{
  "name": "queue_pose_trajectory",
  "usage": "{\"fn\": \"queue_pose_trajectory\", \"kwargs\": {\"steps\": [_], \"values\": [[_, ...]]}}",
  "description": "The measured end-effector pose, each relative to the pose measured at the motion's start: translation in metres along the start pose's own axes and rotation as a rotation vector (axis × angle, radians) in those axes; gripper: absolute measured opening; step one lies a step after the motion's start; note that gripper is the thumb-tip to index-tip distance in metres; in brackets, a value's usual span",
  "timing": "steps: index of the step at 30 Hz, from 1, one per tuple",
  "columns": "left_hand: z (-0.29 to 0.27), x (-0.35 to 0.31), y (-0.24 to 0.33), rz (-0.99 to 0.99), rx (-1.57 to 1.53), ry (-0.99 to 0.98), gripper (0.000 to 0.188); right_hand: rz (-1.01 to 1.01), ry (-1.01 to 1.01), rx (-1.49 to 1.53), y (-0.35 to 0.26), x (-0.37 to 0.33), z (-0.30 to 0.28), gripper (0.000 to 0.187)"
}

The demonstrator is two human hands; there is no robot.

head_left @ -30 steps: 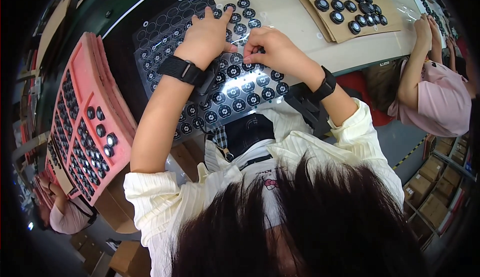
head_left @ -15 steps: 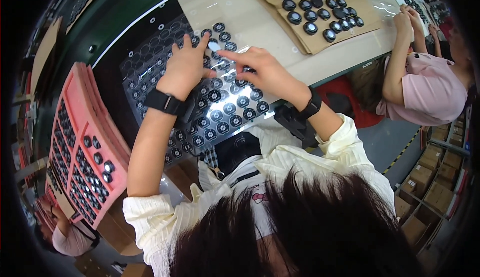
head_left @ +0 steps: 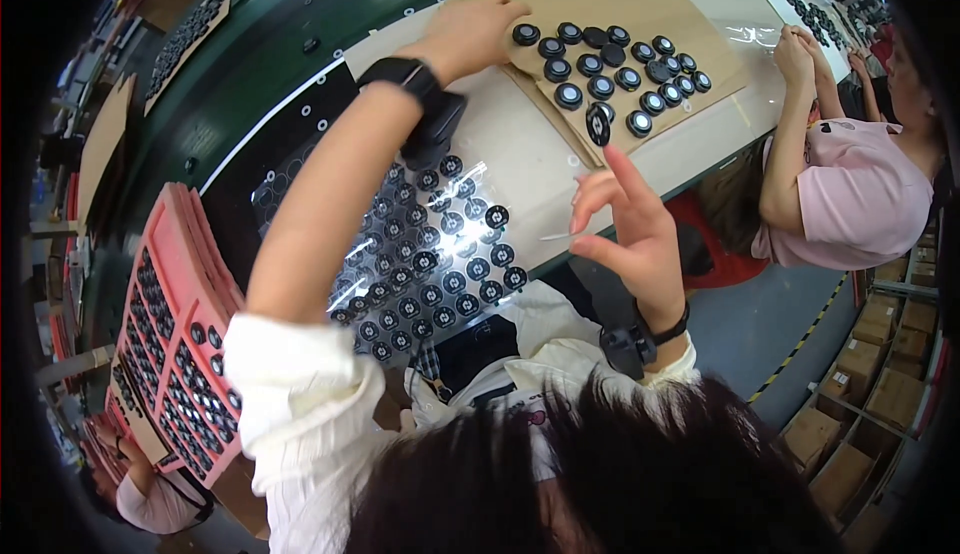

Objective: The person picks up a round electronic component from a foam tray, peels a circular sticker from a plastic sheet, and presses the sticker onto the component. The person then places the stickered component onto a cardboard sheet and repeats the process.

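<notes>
My left hand (head_left: pixel 472 36) reaches over the far side of the table, fingers stretched out beside a round black part (head_left: pixel 525 35) at the cardboard's left edge. Whether they touch is unclear. My right hand (head_left: pixel 640 239) is raised in front of the cardboard. At its index fingertip is a thin round black sticker (head_left: pixel 598 125), tilted nearly edge-on. A thin pale piece (head_left: pixel 556 237) shows by its thumb and bent fingers; its kind is unclear. Under my left forearm lies a clear sheet of round black stickers (head_left: pixel 465 305).
Several round black parts with pale centres stand on the cardboard sheet (head_left: pixel 690 14). Stacked pink foam trays (head_left: pixel 180 284) with black parts are at the left. A green conveyor belt (head_left: pixel 370 4) runs along the far side. A co-worker in pink (head_left: pixel 850 184) sits at the right.
My left hand has left the sticker sheet for the cardboard's left edge. My right hand has lifted off the sheet and moved right, with a sticker now at its fingertip.
</notes>
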State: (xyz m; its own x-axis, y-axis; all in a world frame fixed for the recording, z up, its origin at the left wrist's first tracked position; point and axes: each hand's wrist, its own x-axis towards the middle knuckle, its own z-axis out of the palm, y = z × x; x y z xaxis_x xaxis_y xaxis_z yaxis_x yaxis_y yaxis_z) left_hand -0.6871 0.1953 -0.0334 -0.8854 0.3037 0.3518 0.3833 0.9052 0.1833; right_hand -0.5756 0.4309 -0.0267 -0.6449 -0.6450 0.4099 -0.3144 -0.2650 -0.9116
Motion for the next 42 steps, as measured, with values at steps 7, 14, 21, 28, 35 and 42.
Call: {"fn": "queue_pose_trajectory", "kwargs": {"steps": [7, 14, 21, 28, 35, 42], "values": [[0.069, 0.019, -0.054, 0.024, -0.500, -0.003, 0.028, 0.109, 0.185, -0.071, 0.002, -0.005, -0.008, 0.082], [-0.038, -0.051, 0.036, -0.478, -1.260, -0.061, 0.026, 0.148, 0.484, 0.069, -0.003, 0.026, -0.022, 0.079], [-0.095, -0.109, 0.119, -0.498, -1.277, 0.194, 0.038, 0.173, 0.319, 0.389, -0.011, 0.037, -0.005, 0.077], [-0.099, -0.123, 0.126, -0.403, -1.057, 0.296, 0.043, 0.219, 0.273, 0.432, -0.008, 0.034, 0.009, 0.076], [-0.099, -0.126, 0.135, -0.312, -0.921, 0.391, 0.045, 0.224, 0.238, 0.456, -0.014, 0.033, 0.016, 0.074], [-0.099, -0.128, 0.134, -0.359, -0.997, 0.410, 0.046, 0.213, 0.208, 0.481, -0.023, 0.035, 0.026, 0.073]]}}
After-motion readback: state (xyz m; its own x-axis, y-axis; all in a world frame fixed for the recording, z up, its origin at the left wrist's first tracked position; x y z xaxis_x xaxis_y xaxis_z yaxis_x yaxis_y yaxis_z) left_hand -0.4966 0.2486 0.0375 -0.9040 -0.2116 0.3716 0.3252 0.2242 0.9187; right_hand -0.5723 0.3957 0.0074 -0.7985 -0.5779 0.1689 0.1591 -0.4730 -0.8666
